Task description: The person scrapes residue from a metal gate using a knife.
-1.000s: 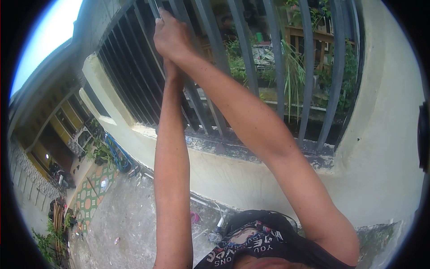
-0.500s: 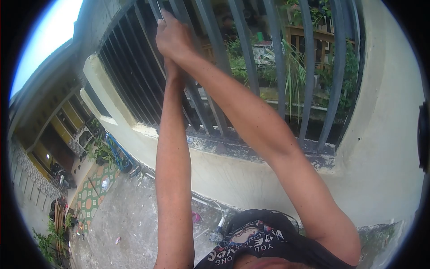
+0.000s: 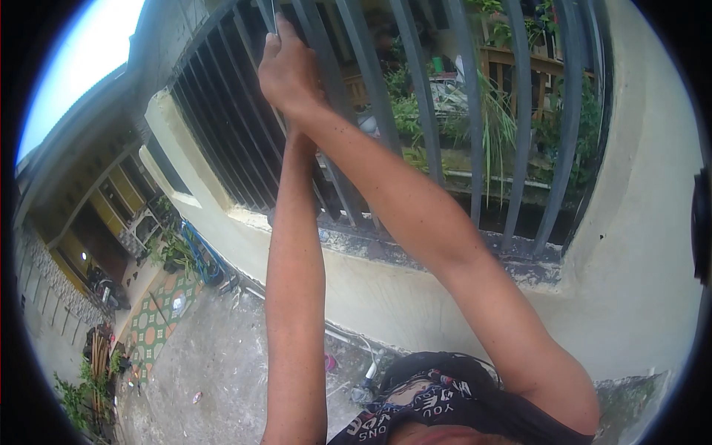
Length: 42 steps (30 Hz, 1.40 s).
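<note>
Near the top of the view, my right hand [image 3: 291,74] is closed around a thin, pale tool [image 3: 274,16], one finger stretched along it. The tool runs up past the frame's top edge, close to the dark metal bars [image 3: 361,52] of a window grille. My left hand [image 3: 300,141] is mostly hidden behind my right hand and wrist, with only its wrist end showing; its fingers and anything in them are out of sight. Both arms reach up across the grille, the right forearm crossing in front of the left wrist.
Below the grille is a worn ledge [image 3: 371,241] in a cream wall [image 3: 638,222]. Plants [image 3: 497,126] and a wooden railing [image 3: 545,63] show behind the bars. At left are a concrete floor [image 3: 222,356], a blue hose [image 3: 199,252], patterned tiles [image 3: 159,326] and a parked motorbike [image 3: 106,289].
The whole view has shifted slightly, with the grille and wall now a little lower and further right. My right hand stays closed on the tool, its outstretched finger showing more clearly.
</note>
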{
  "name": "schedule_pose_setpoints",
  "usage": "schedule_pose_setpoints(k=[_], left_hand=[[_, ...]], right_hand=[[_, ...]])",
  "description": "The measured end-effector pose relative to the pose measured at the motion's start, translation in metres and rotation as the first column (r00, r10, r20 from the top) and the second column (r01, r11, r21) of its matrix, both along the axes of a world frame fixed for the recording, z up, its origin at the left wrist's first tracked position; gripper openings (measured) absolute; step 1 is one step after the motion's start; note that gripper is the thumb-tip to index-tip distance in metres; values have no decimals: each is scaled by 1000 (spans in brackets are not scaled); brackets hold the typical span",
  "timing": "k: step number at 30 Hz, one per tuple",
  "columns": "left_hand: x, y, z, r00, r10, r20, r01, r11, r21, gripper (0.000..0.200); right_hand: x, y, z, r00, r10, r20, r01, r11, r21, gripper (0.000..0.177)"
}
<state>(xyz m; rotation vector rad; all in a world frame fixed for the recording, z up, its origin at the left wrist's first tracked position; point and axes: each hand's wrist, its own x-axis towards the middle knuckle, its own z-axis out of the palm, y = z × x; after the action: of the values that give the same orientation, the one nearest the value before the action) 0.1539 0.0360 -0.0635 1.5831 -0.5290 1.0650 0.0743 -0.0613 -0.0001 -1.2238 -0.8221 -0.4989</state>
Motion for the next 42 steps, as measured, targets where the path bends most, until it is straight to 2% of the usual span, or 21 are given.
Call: schedule_pose_setpoints(k=[4, 7, 8, 9, 11, 12, 14, 17, 19, 21, 25, 27, 28, 29, 31, 32, 34, 37, 38, 40, 42], left_hand=[[-2, -4, -2, 999, -40, -4, 40, 998, -48, 60], [-11, 0, -9, 995, -89, -33, 86, 993, -82, 61], [-9, -3, -9, 993, -111, -42, 107, 990, -87, 62], [-5, -10, -10, 990, -130, -50, 125, 988, -93, 62], [-5, -4, -3, 985, -152, -83, 142, 983, -116, 63], [-6, -4, -4, 982, -161, -97, 148, 980, -130, 64], [-8, -2, -3, 977, -189, -95, 172, 972, -162, 65], [-11, 1, -7, 971, -225, -80, 202, 953, -224, 67], [-9, -3, -4, 965, -246, -86, 219, 944, -245, 69], [-10, 0, -2, 958, -275, -82, 247, 936, -252, 70], [-13, 3, 0, 930, -346, -123, 302, 911, -282, 81], [-1, 14, 0, 970, -193, -150, 183, 980, -75, 77], [6, 13, -5, 999, -32, -12, 32, 999, 8, 73], [-4, 17, -4, 944, -255, -208, 226, 962, -153, 72], [4, 21, -7, 935, -319, -155, 294, 941, -165, 74], [11, 22, -5, 927, -346, -145, 321, 931, -175, 74], [31, 24, -8, 953, -284, -107, 271, 955, -119, 75], [48, 18, -11, 966, -255, -48, 244, 956, -160, 69], [36, 16, -8, 959, -280, -39, 269, 946, -183, 69], [1, 20, -4, 971, -228, -75, 215, 964, -153, 64], [16, 21, -8, 968, -244, -60, 235, 963, -136, 63]], right_hand=[[32, 18, 2, 984, -175, -15, 173, 980, -97, 52], [30, 14, -14, 996, -80, -41, 75, 990, -119, 52], [18, 4, -18, 985, -164, 49, 171, 965, -198, 53], [21, 12, -21, 970, -222, 95, 235, 960, -152, 53], [31, 13, -12, 994, -104, -30, 100, 988, -119, 51], [33, 16, -15, 993, -108, -39, 103, 987, -126, 51], [34, 18, -15, 977, -210, 47, 214, 971, -111, 50], [29, 17, -22, 971, -222, 90, 228, 972, -62, 50], [32, 20, -25, 974, -188, 129, 194, 981, -32, 52], [28, 17, -26, 992, -92, 88, 95, 995, -24, 52], [47, 27, -29, 970, -239, 46, 242, 968, -72, 50], [31, 31, -33, 974, -200, 111, 203, 979, -19, 49], [40, 34, -32, 967, -247, 59, 249, 968, -15, 49], [30, 27, -31, 987, -71, -145, 72, 997, -4, 48], [31, 21, -42, 984, -125, -126, 112, 988, -107, 48], [28, 20, -50, 959, -278, -45, 271, 955, -121, 49], [3, 12, -80, 856, -515, 52, 517, 846, -127, 49], [-51, -8, -167, 685, -721, 108, 728, 681, -75, 51], [-69, -16, -207, 680, -733, 25, 728, 671, -144, 52], [-94, -31, -303, 608, -794, 12, 770, 587, -250, 53], [-136, -38, -378, 563, -820, -103, 728, 551, -409, 55]])
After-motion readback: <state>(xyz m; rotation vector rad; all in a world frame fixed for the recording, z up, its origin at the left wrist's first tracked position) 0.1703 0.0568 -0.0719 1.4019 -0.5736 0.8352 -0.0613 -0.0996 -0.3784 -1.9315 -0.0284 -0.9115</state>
